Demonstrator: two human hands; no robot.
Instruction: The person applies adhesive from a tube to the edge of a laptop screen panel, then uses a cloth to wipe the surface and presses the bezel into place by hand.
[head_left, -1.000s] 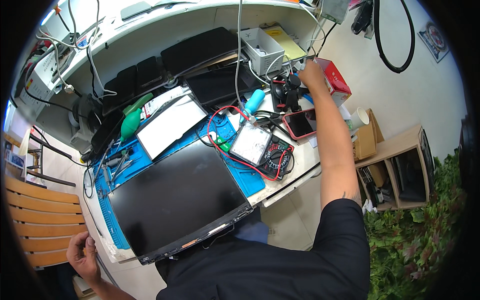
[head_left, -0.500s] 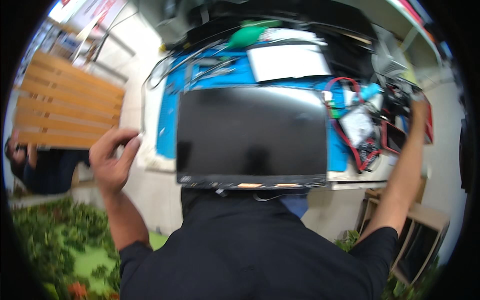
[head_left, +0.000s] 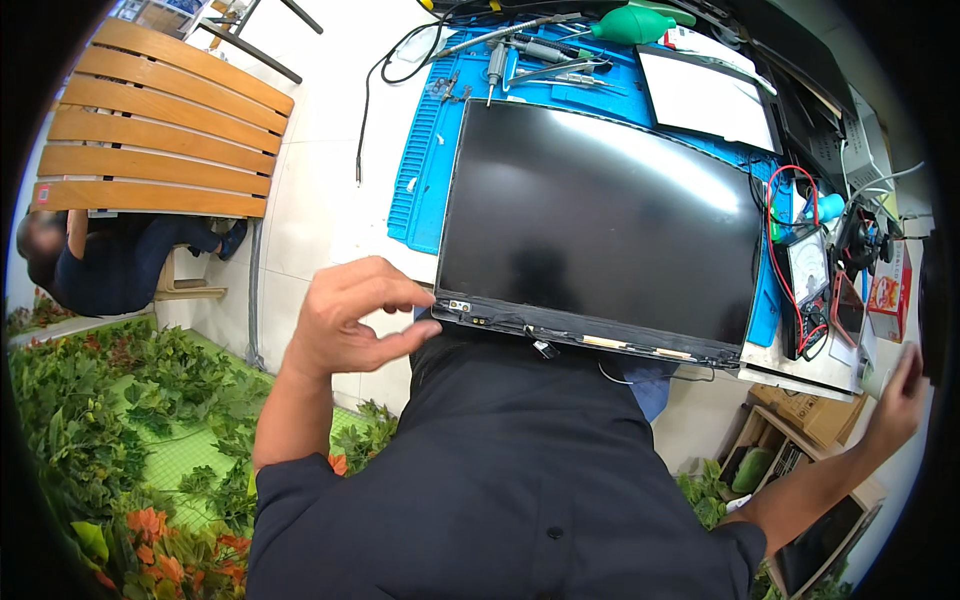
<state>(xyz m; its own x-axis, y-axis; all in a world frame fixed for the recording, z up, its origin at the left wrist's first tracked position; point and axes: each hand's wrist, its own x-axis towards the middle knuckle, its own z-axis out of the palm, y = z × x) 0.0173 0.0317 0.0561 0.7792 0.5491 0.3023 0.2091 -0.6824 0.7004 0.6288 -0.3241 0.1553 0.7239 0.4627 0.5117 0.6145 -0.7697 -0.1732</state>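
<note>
A black laptop screen panel [head_left: 600,220] lies face up across the near side of the table, its lower edge reaching over my lap. Along that edge run metal hinge brackets, thin wiring and a small dangling connector [head_left: 545,348]. My left hand [head_left: 350,315] is at the panel's near left corner, thumb and forefinger curved apart with their tips by the corner; whether they touch it I cannot tell. Off the table's right side, low and near the picture's rim, is my right hand [head_left: 900,395]. Its fingers are blurred, and anything in them cannot be made out.
Under the panel lies a blue work mat [head_left: 420,190] with screwdrivers and tweezers [head_left: 545,65]. Beyond are a green air blower [head_left: 634,25] and a white sheet-like panel [head_left: 705,95]. Cables, a red-cased device [head_left: 848,312] and a red box [head_left: 888,300] crowd the right. A person sits beyond a slatted bench [head_left: 170,125].
My left hand has come in to the panel's corner. My right hand has left the clutter at the table's right and dropped nearer. The whole view has turned and shifted.
</note>
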